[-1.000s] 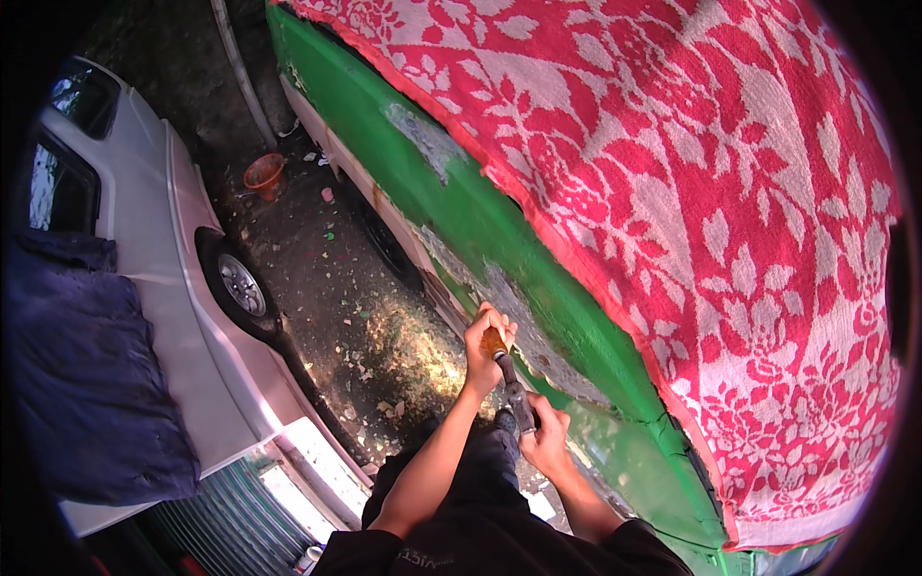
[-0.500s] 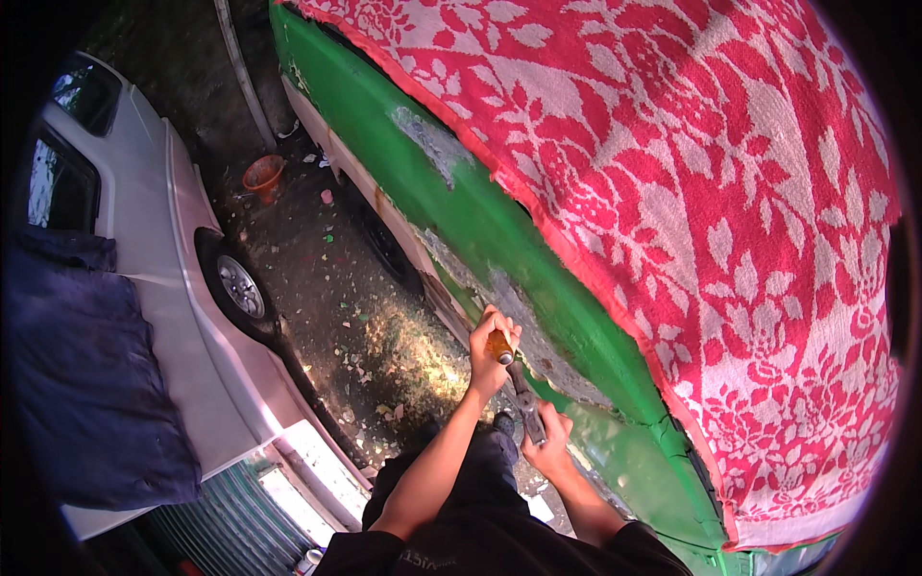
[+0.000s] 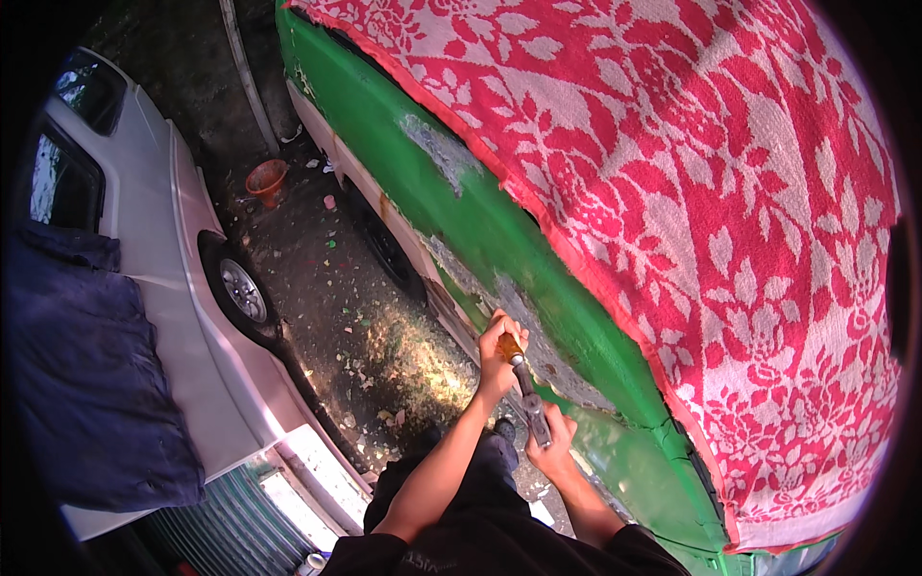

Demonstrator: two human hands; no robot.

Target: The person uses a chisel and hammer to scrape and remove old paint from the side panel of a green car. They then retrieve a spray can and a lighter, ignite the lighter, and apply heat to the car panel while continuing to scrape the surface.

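Note:
My left hand (image 3: 500, 350) is closed round an amber-handled chisel (image 3: 510, 347) with a metal-capped end; its blade is hidden by my fingers and the angle. My right hand (image 3: 553, 446) grips a grey metal hammer (image 3: 535, 411), whose head reaches up to the capped end of the chisel and looks to touch it. Both hands are at the side of a green car body (image 3: 538, 240). Beside my left hand, a long grey patch (image 3: 557, 370) of stripped or filled surface runs along the panel, with ragged paint edges.
A red and pale floral cloth (image 3: 672, 240) covers the top of the green car. At left stands a pale car (image 3: 182, 288) with dark blue fabric (image 3: 86, 384) draped over it. Paint flakes litter the ground (image 3: 336, 307). An orange pot (image 3: 267, 180) stands near a pole (image 3: 250, 82).
The hammer has tilted and its head has come up to the chisel's capped end. Both hands have shifted slightly, and the view has moved a little.

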